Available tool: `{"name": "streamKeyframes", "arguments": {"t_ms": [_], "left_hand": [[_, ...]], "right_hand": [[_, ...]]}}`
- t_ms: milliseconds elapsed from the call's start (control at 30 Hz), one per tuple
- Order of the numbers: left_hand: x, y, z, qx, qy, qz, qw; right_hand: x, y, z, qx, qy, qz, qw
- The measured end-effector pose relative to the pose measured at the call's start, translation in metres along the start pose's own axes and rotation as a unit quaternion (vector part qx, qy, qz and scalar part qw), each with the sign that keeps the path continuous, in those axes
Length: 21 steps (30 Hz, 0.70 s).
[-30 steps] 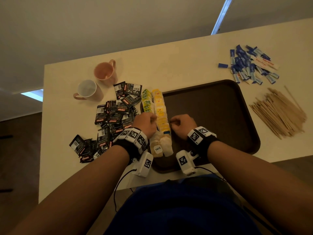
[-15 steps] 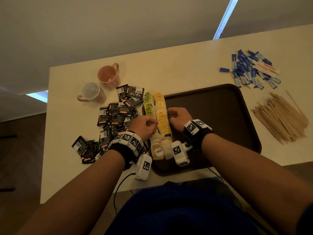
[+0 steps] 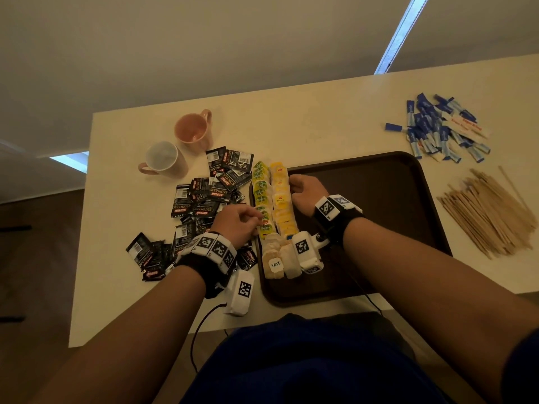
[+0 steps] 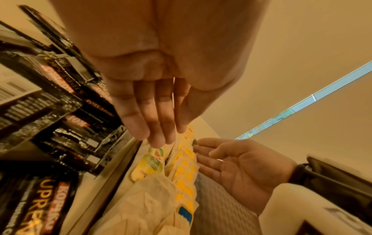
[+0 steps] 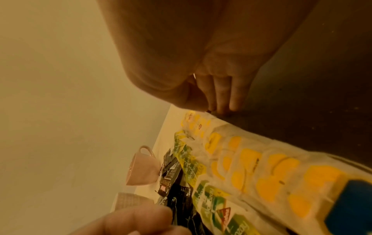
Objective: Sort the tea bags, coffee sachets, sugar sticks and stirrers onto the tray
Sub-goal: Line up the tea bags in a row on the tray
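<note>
- A cream-white rectangular table [image 3: 320,112] carries everything; behind it runs a plain beige surface crossed by a bright light strip [image 3: 399,33], and dark brown flooring shows at the left.
- A dark brown rounded-corner plastic tray [image 3: 379,199] sits at the table's near edge.
- Two rows of paper tea bags with green and yellow tags [image 3: 272,205] lie side by side along the tray's left edge, their long axis running from the near rim to the far rim; untagged cream bags, one marked YATÉ, end the rows nearest the person.
- The left hand [image 3: 237,221] has its fingers extended together, tips touching the green-tagged row from the left.
- The right hand [image 3: 306,192] lies flat-open with its palm toward the yellow-tagged row, fingertips against its far end.
- Black foil coffee sachets [image 3: 204,199] lie scattered on the table just left of the tray.
- Blue-and-white paper sugar sticks [image 3: 437,132] are heaped beyond the tray's far right corner.
- Thin wooden stirrers [image 3: 490,214] lie in a loose bundle right of the tray, mostly parallel, angled diagonally.
- Two pink ceramic mugs [image 3: 178,144] stand beyond the sachets.
</note>
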<state>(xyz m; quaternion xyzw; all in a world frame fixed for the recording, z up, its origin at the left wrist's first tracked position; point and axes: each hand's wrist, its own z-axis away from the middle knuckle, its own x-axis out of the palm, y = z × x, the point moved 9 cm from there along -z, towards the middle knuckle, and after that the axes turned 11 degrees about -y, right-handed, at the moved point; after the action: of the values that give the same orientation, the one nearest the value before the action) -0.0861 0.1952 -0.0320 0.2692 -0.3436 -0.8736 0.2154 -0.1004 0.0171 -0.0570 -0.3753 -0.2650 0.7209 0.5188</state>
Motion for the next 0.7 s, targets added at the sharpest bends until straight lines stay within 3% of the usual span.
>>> {"name": "streamKeyframes", "arguments": {"t_ms": [333,467,700], "left_hand": [[0.001,-0.002,-0.004,-0.01,-0.012,0.013,1.0],[0.001,-0.001,-0.002,-0.004,-0.015,0.021,1.0],[-0.048,-0.022,0.018,-0.022,0.09,0.052,0.994]], "right_hand": [[0.001,0.001,-0.004,0.033,-0.047,0.046,0.997],[-0.007,-0.003,0.004,0.027,-0.032,0.08,0.996],[-0.03,-0.027,0.011,0.017,0.032,0.184,0.982]]}}
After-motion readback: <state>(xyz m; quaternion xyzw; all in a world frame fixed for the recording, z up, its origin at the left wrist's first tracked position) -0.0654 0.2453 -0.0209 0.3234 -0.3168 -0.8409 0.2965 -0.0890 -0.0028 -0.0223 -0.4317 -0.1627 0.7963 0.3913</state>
